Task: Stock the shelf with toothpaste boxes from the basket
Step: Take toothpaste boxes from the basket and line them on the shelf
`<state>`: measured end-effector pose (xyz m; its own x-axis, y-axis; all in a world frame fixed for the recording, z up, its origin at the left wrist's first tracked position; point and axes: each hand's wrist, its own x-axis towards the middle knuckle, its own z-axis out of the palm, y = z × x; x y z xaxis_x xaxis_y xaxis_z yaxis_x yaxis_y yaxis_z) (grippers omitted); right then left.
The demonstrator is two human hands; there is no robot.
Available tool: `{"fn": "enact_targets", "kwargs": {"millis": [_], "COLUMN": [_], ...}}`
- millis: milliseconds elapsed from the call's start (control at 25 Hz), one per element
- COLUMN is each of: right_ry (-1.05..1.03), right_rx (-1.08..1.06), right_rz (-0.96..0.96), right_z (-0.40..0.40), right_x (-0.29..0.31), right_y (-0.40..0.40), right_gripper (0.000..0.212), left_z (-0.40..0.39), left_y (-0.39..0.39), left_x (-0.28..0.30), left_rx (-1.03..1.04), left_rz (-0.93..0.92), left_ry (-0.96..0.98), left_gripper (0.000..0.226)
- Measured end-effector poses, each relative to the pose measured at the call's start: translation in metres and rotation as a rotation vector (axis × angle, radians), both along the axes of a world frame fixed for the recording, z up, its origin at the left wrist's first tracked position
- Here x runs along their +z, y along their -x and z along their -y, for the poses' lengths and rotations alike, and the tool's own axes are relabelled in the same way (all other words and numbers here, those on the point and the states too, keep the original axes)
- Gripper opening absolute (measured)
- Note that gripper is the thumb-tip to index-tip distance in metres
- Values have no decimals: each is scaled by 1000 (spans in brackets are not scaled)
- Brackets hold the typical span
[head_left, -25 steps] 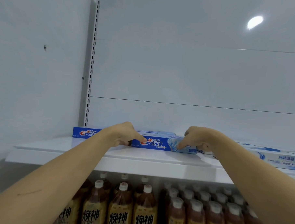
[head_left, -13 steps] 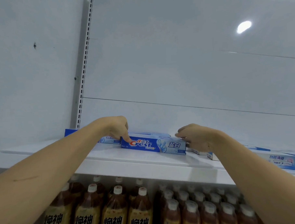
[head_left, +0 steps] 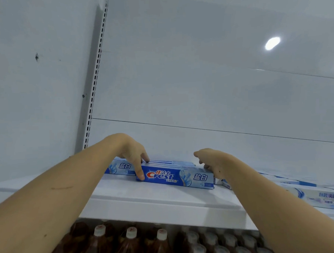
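Head view: two hands (head_left: 133, 156) (head_left: 213, 162) steady one Crest box (head_left: 176, 177) on shelf (head_left: 156, 201).

Blue Crest toothpaste box (head_left: 176, 177) lies flat lengthwise on white shelf (head_left: 156, 199), front face out, more identical boxes (head_left: 120, 167) directly behind and left, paler boxes (head_left: 318, 197) at right.

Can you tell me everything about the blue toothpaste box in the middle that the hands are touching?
The long blue cardboard toothpaste box lies flat on the white shelf, printed side facing out, with a red-and-white Crest logo and white Chinese characters. The left hand touches its left end, the right hand its right end. More blue boxes sit just behind it.
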<state>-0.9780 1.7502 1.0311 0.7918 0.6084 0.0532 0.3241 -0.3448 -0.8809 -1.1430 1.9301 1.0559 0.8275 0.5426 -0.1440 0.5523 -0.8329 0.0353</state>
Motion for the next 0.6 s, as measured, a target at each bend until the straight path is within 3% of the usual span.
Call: {"fn": "enact_targets", "kwargs": {"millis": [120,200,280,400,520,600], "right_ry": [-55,68,301,435,502,533], "right_rx": [46,154,266,297,228,190], "right_rz": [-93,-99,-3,129,365,488], "right_z": [-1,5,10,3,-17,-29], "right_x": [-3,-1,0,3,5,2], "right_y": [-8,-5,-4,-11,-23,-32], "right_gripper": [47,46,61,95,97,96], "left_z": [-9,-17,-21,-21,-24,-26], "left_y": [4,6,3,-11,-27,-37], "left_x": [-3,-3,-2,-4,1,2], "left_rx": [25,31,15,-47,-74,-57], "left_rz": [86,113,61,-39,-76,-124], "left_ry": [109,105,117,2,-112,-90], "left_gripper": [94,101,99,87,85,94]}}
